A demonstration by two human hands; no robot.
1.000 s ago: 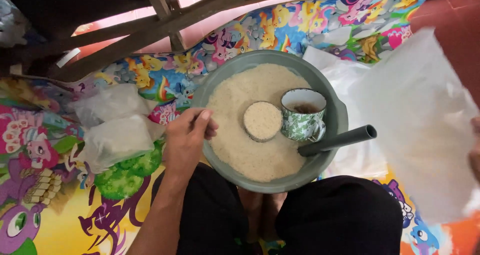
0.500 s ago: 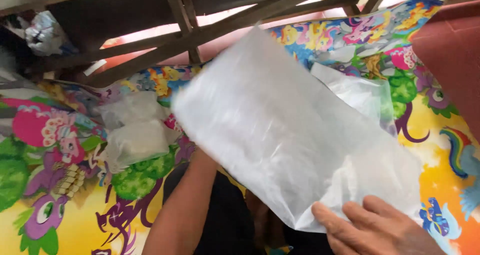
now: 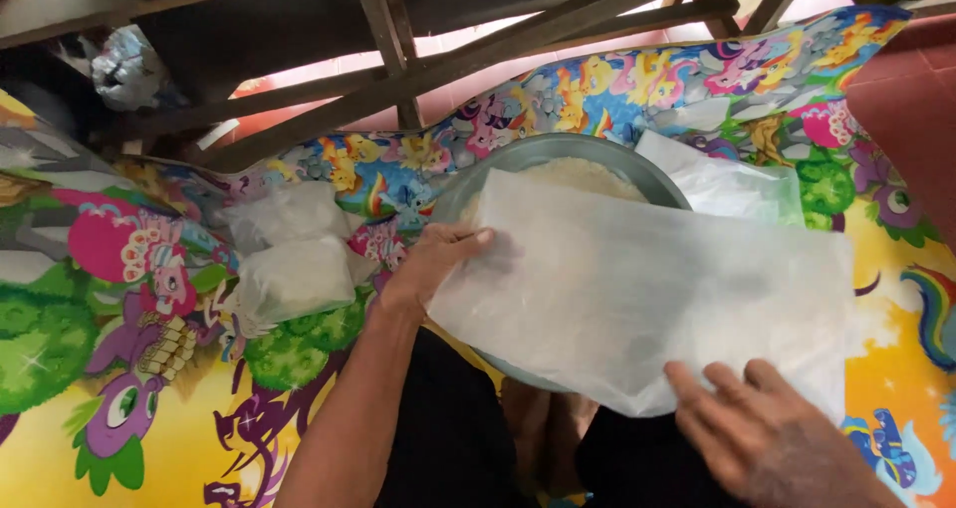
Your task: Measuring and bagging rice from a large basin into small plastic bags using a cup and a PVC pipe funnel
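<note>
While a large translucent white plastic bag (image 3: 647, 289) lies spread flat across it, the round grey metal basin (image 3: 518, 164) shows only its far rim and a patch of the pale rice (image 3: 578, 176) that fills it, just beyond the left hand. Two small clear plastic bags packed with white grain (image 3: 289, 254) sit to the outside of that hand, near the wrist. Everything rests on a bright cartoon-printed vinyl floor mat (image 3: 129, 369), with dark wooden furniture legs (image 3: 398, 50) and reddish floor tiles beyond the basin. The left hand (image 3: 433, 264) pinches the near-left corner of the big bag, thumb over the edge, fingers closed on the plastic. The right hand (image 3: 767, 438) lies with fingers spread on the bag's lower edge, pressing rather than gripping.
</note>
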